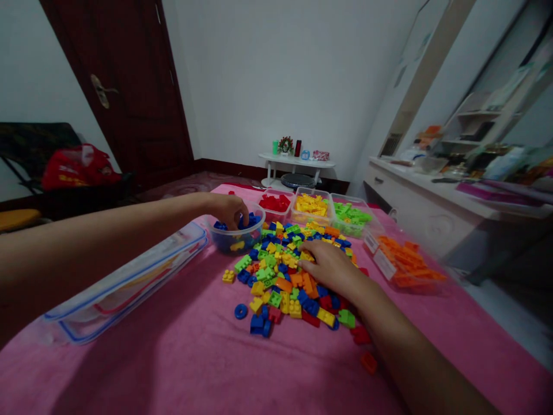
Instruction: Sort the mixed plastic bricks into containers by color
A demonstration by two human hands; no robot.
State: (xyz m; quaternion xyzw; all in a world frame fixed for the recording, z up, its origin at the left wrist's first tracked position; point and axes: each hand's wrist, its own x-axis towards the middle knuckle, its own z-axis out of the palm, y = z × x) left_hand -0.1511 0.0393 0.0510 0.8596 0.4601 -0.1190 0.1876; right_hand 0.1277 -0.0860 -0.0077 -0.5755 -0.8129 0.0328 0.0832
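A heap of small plastic building bricks (285, 276) in blue, green, yellow, orange and red lies on a pink cloth (181, 357). My left hand (228, 208) reaches into a clear round tub of blue bricks (237, 236), fingers curled down over the bricks; what they hold is hidden. My right hand (330, 266) rests palm down on the right side of the heap, fingers bent with the tips on the bricks near its middle.
Clear tubs at the back hold sorted red bricks (276, 203), yellow bricks (311, 206) and green bricks (352, 216); an orange-brick tub (404, 262) sits at the right. A stack of clear lids (129, 282) lies at the left. A dresser (432, 213) stands on the right.
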